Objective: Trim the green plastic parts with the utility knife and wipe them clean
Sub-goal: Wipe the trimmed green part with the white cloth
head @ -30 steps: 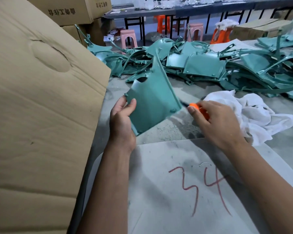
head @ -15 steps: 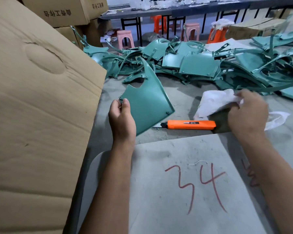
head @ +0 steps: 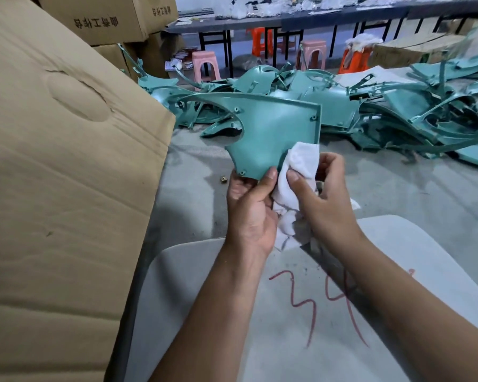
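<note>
A green plastic part (head: pixel 271 128), a flat panel with a curved cut-out, is lifted above the table, its inner side toward me. My left hand (head: pixel 250 208) grips its lower corner, thumb on the face. My right hand (head: pixel 324 202) holds a white cloth (head: pixel 298 166) against the panel's lower right edge. The utility knife is hidden from view. A heap of more green plastic parts (head: pixel 398 114) lies across the back of the table.
A large cardboard box (head: pixel 61 188) fills the left side, its flap close to my left arm. A grey board (head: pixel 398 257) marked "34" in red lies in front of me. Stools and a long table (head: pixel 315 20) stand behind.
My right hand put the orange knife down, picked up the white cloth and brought it to the panel. My left hand raised and turned the panel to face me.
</note>
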The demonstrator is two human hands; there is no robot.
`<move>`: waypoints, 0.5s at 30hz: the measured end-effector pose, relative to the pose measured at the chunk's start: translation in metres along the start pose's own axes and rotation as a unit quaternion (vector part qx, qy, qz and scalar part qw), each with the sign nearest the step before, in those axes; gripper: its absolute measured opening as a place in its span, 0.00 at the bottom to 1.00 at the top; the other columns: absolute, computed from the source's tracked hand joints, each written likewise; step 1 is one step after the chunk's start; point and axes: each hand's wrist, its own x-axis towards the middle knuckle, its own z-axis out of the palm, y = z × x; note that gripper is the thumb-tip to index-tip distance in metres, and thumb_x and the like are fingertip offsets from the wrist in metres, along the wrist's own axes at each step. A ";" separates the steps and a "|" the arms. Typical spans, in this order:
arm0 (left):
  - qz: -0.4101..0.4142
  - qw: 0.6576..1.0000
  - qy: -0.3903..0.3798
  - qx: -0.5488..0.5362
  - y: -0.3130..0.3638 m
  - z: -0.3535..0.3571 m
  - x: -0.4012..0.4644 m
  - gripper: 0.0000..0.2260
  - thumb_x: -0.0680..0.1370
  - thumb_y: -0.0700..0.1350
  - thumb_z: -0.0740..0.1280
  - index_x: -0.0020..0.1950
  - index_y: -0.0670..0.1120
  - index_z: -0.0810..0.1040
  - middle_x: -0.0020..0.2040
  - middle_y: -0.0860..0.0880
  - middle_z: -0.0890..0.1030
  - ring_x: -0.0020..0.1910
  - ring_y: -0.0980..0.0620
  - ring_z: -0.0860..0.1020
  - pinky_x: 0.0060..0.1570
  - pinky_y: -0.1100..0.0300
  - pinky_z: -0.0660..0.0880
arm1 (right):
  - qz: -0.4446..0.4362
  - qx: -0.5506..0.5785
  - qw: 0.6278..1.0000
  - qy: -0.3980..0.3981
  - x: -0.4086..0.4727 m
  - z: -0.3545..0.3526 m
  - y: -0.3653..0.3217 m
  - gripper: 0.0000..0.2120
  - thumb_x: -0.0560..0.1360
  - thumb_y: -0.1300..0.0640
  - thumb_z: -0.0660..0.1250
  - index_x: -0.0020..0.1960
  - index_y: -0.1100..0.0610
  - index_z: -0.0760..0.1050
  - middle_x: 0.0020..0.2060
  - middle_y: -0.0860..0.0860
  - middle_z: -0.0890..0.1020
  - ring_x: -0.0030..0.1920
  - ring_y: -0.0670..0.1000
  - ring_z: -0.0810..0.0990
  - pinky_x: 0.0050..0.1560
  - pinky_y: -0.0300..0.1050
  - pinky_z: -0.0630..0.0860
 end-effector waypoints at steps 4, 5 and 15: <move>-0.002 1.000 -0.004 -0.022 0.002 -0.002 -0.001 0.16 0.76 0.30 0.65 0.62 0.40 0.78 0.54 0.43 0.84 0.52 0.49 0.84 0.62 0.51 0.77 | -0.051 -0.319 0.942 0.091 -0.002 -0.002 -0.006 0.38 0.71 0.24 0.59 0.64 0.55 0.70 0.59 0.52 0.72 0.62 0.57 0.68 0.61 0.52 0.67; -0.005 1.000 -0.007 -0.028 0.003 -0.003 0.000 0.15 0.76 0.31 0.65 0.61 0.41 0.79 0.54 0.43 0.84 0.53 0.48 0.83 0.65 0.49 0.75 | -0.041 -0.357 0.928 0.095 -0.001 -0.003 -0.009 0.41 0.70 0.22 0.56 0.64 0.55 0.70 0.58 0.54 0.72 0.61 0.58 0.68 0.60 0.54 0.66; -0.006 0.998 -0.056 -0.014 0.006 -0.004 0.005 0.23 0.74 0.27 0.64 0.69 0.36 0.73 0.59 0.40 0.81 0.57 0.45 0.81 0.64 0.50 0.77 | 0.093 -0.090 0.987 -0.094 0.009 -0.020 -0.008 0.27 0.79 0.46 0.71 0.25 0.51 0.67 0.18 0.45 0.67 0.19 0.45 0.68 0.22 0.38 0.64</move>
